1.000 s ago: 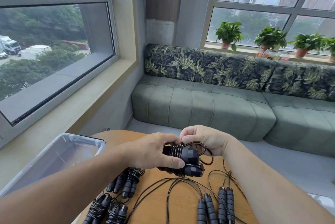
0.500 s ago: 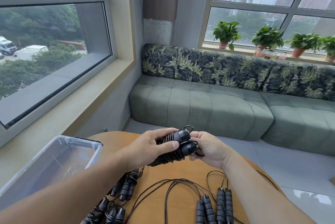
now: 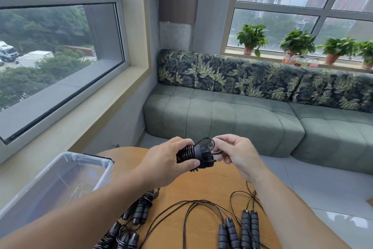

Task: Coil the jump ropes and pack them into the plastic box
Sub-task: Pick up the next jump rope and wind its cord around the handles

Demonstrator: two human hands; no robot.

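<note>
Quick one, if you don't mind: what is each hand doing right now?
Left hand: grips the wound jump rope by its handles.
Right hand: pinches the cord loop at the rope's end.

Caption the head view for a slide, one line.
Left hand grips a coiled jump rope while the right hand pinches its last loop, above a wooden table beside the clear plastic box.
</note>
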